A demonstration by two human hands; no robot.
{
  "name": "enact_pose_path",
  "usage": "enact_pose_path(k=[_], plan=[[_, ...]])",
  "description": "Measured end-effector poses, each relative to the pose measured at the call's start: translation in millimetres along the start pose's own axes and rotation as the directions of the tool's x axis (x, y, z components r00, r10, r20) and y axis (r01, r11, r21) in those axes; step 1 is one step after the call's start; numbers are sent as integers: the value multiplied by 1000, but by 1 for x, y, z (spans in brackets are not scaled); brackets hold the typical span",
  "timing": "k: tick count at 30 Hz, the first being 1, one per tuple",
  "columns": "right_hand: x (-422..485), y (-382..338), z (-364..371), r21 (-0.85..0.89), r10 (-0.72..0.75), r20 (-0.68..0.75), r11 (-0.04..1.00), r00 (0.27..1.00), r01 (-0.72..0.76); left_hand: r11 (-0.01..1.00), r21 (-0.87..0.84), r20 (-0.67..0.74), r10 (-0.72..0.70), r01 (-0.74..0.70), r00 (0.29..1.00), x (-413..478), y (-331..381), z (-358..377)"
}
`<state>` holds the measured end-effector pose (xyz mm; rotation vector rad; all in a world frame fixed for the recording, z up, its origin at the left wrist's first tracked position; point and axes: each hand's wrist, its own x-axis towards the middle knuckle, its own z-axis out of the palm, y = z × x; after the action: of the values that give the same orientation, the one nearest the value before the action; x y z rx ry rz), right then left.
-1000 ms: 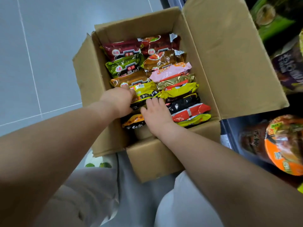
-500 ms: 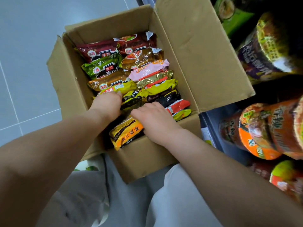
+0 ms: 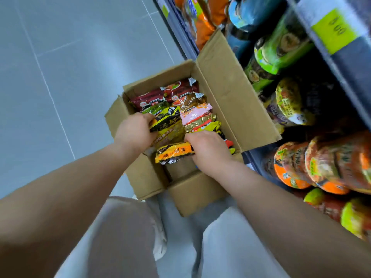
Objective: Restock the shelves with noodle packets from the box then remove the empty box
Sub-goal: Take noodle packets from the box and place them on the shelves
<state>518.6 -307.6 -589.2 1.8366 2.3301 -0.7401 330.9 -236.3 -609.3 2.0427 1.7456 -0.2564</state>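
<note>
An open cardboard box (image 3: pixel 236 109) stands on the floor between my knees and the shelf, packed with several noodle packets on edge. My left hand (image 3: pixel 133 132) is shut on a yellow and black noodle packet (image 3: pixel 166 123) and holds it raised above the rows. My right hand (image 3: pixel 208 150) grips an orange and black noodle packet (image 3: pixel 174 153) at the near end of the box. Red packets (image 3: pixel 152 98), a pink packet (image 3: pixel 195 112) and gold ones fill the far part.
The shelf unit (image 3: pixel 341 57) runs along the right, holding green cup noodles (image 3: pixel 279 51) above and orange bowl noodles (image 3: pixel 313 165) below. A yellow price tag (image 3: pixel 337 30) sits on the shelf edge. Grey tiled floor (image 3: pixel 70 67) lies to the left. My light trousers fill the bottom.
Both hands have lifted packets out of the near end of the box. The left one pulled a yellow and black packet up; the view swung towards the shelf.
</note>
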Motion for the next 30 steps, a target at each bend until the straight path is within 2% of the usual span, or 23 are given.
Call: enact_pose_path(k=[6,13,18,22,30], plan=[[-68,-42,-136,62,188,32,980,982,-190,999,44,-25,-11,12,1000,-76,20,-141],[-173,-110,-303,91,267,13,959,964,-267,997,-23,-72,-72,71,995,-218,57,-304],[-210,-141,-346,58,351,-53,936,935,-348,998,-24,-112,-65,62,992,-281,57,-348],[-205,-166,-371,17,368,-105,930,924,-368,999,-19,-134,-36,34,990,-289,41,-373],[-129,-274,-399,-17,404,-222,908,887,-418,998,-32,-220,45,-53,975,-253,-79,-446]])
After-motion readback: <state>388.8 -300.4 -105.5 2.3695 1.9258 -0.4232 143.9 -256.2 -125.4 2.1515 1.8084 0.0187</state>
